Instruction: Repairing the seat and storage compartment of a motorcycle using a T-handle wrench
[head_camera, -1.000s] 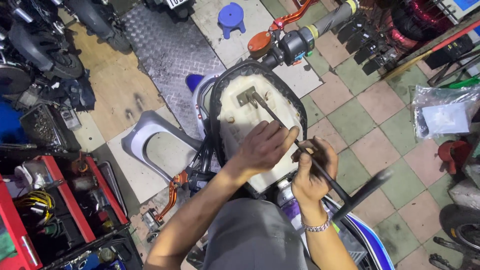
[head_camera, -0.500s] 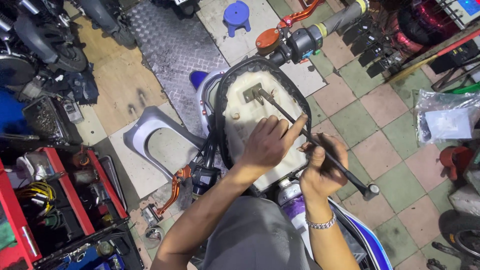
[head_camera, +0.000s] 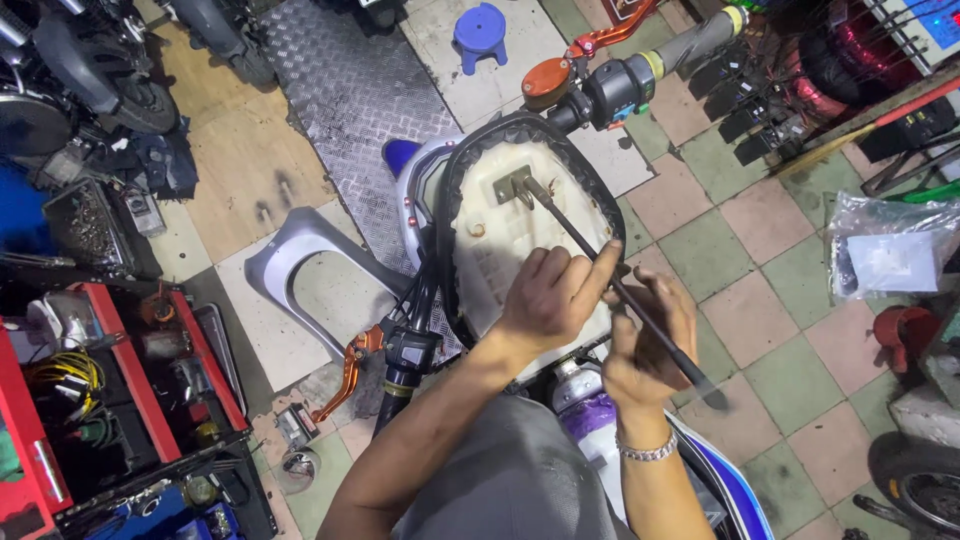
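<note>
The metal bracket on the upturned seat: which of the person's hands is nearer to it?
Left. The left hand rests on the seat below the bracket; the right hand grips the tool farther back.

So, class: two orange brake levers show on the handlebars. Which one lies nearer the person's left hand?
The lower orange lever, by the grip beside the red tool cart, is nearer the left hand. The other orange lever sits at the top edge.

- Bright, even light, seemingly from overhead.
- Soft shadows on the floor tiles (head_camera: 760, 330).
- Wide-angle bending at the edges.
- The long tool's (head_camera: 640, 310) lower end slightly blurred.
</note>
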